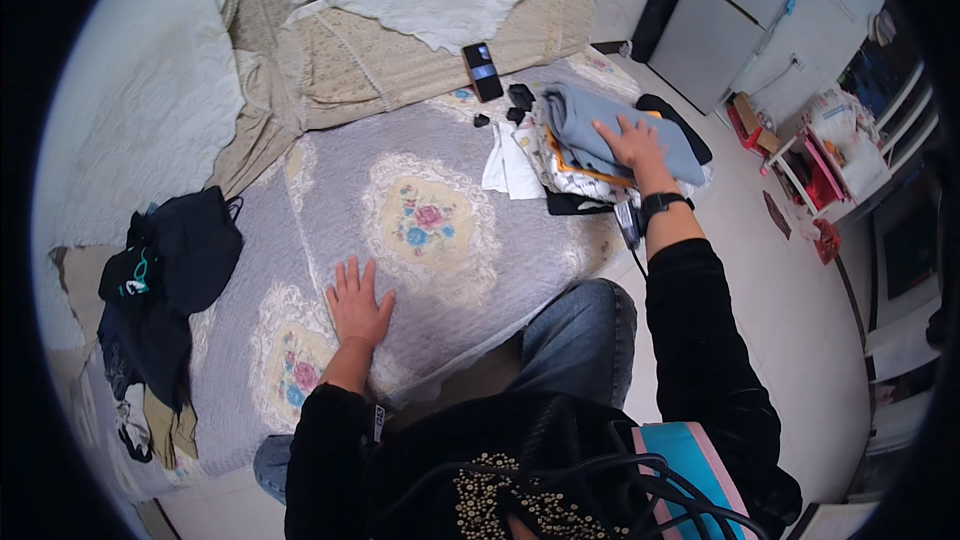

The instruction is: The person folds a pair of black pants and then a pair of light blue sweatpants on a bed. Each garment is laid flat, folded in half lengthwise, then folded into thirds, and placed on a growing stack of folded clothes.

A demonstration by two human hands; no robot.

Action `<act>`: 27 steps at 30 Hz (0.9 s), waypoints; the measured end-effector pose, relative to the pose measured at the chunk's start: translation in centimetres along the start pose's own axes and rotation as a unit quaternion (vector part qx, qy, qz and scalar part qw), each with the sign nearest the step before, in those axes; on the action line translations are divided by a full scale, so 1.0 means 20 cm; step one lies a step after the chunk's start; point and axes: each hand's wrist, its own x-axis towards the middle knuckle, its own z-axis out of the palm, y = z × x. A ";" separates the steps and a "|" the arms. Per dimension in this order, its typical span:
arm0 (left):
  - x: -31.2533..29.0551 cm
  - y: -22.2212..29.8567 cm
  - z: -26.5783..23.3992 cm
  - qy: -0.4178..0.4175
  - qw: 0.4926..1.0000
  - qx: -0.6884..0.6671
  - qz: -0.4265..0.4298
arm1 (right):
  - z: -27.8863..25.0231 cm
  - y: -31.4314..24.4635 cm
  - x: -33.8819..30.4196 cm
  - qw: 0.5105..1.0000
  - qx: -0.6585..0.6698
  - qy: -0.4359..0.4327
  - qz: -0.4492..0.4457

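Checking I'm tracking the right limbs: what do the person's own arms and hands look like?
Both arms wear black, velvety long sleeves. The left hand is bare, with no rings or watch visible. The right hand is bare too, with a black wristband or watch above the cuff.

Bed with grey floral quilted cover. On it: stack of folded clothes at far right edge, black phone near the pillows, heap of dark clothes at left, cream blanket bunched at the head.

A black phone lies near dark clothes.
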 end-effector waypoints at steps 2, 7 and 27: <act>0.00 0.00 0.00 -0.002 1.000 -0.008 -0.009 | 0.01 0.00 -0.02 0.999 -0.028 -0.020 0.013; 0.00 -0.02 0.00 -0.023 1.000 0.009 0.002 | -0.01 -0.27 -0.09 0.995 -0.059 0.080 -0.024; -0.60 -1.03 -0.44 -0.011 0.969 -0.036 -0.242 | 1.00 -1.08 -1.16 0.905 -0.079 -0.058 -0.414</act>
